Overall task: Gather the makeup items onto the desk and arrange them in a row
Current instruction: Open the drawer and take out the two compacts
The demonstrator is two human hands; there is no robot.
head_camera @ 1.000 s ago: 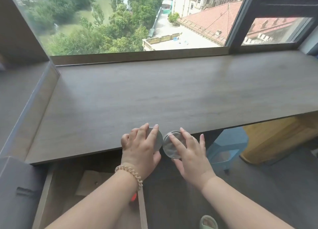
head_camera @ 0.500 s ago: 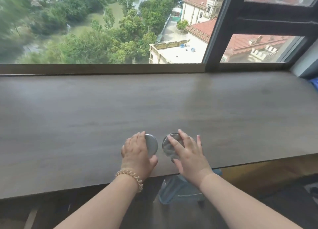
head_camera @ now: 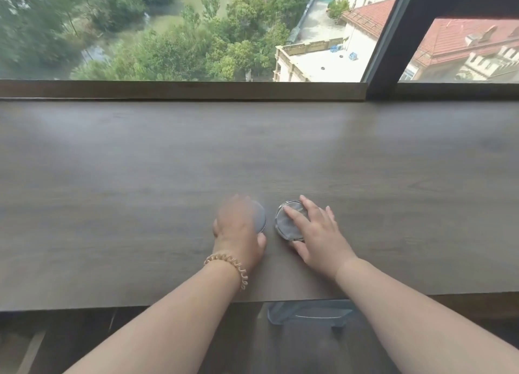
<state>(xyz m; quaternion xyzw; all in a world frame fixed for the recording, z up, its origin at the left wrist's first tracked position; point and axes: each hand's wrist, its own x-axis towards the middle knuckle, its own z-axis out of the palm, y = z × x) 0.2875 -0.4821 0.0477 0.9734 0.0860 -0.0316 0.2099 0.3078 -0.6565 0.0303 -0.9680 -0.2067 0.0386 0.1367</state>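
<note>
Two round grey makeup compacts lie side by side on the dark wooden desk (head_camera: pixel 140 191), near its front edge. My left hand (head_camera: pixel 238 229), blurred and wearing a coil band at the wrist, covers most of the left compact (head_camera: pixel 260 217), with fingers over its top and the thumb at its near side. The right compact (head_camera: pixel 288 227), silver-rimmed, sits a small gap to the right. My right hand (head_camera: pixel 318 237) holds it, fingers laid across its top and the thumb against its near edge.
A raised wooden sill (head_camera: pixel 182 90) and a window close off the back of the desk, with a dark window post (head_camera: pixel 393 36) at the right. A blue plastic stool (head_camera: pixel 309 313) stands under the front edge. A drawer rail shows at bottom left.
Both hands have carried the compacts from the front edge further onto the desk. The view has swung to face the desk squarely, and the open drawer has left the frame.
</note>
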